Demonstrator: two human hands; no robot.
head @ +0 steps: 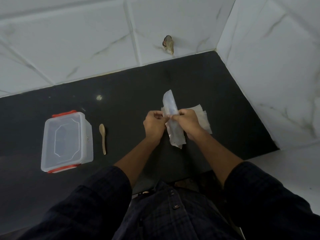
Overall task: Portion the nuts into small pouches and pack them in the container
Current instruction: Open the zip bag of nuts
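I pinch a clear pouch (171, 116) between both sets of fingers, left hand (154, 125) and right hand (186, 121) curled tight on its edge, above the table (131, 94). I judge I'm prying it open. Next: scoop nuts with the spoon (103, 137), left of my fingers; the box (66, 141) sits farther left, lid on.

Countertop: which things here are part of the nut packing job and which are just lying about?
Part of the job:
clear pouch, pinched by left hand and right hand
stack of pouches
lidded container
wooden spoon

Lying about:
brownish object against the wall tiles; I cannot tell what it is
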